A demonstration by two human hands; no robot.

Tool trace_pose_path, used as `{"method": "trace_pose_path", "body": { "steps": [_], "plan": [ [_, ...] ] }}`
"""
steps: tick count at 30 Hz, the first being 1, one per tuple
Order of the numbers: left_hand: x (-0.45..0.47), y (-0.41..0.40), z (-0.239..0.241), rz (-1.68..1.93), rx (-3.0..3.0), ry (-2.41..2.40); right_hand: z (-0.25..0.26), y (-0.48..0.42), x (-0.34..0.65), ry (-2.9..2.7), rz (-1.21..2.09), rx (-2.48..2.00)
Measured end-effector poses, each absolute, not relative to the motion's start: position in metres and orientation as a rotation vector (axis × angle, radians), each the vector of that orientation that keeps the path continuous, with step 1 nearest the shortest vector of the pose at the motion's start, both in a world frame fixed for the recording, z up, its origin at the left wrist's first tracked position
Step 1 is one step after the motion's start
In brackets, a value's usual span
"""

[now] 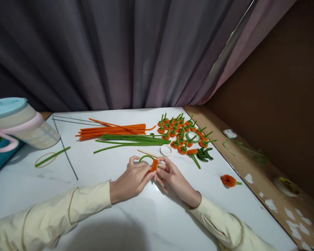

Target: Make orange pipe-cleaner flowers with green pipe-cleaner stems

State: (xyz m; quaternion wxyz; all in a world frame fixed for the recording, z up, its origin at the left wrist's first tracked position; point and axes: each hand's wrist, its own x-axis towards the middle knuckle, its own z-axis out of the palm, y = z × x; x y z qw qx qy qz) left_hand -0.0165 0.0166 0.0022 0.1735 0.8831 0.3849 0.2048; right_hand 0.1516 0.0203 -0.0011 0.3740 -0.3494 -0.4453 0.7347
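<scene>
Near the middle of the white table, my left hand (134,177) and my right hand (174,177) meet around a small orange pipe-cleaner pumpkin (155,165). Fingers of both hands pinch it from either side. A green pipe cleaner (146,157) arcs up from it over the left fingers, and a short green tip shows by the right fingers. Just beyond my hands lie a thin wooden stick (147,152) and a white ring (166,150). Behind them are a bundle of green pipe cleaners (131,140) and a bundle of orange pipe cleaners (112,131).
Several orange pumpkins with green stems (182,149) cluster at the back right, around a tape roll (193,136) and curled green pieces (204,154). One orange pumpkin (228,181) lies apart. Left stand a tumbler (28,123), a rubber band (45,160) and dark wires (65,148).
</scene>
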Motion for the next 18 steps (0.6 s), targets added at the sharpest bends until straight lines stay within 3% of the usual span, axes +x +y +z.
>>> {"method": "trace_pose_path", "body": {
  "steps": [10,18],
  "plan": [
    [-0.029,0.023,0.018,0.523,2.751,0.959,0.004,0.060,0.177,-0.969,1.980,-0.952],
    [-0.039,0.031,0.023,0.535,2.562,1.246,0.005,0.067,0.142,-1.109,2.006,-0.907]
  ]
}}
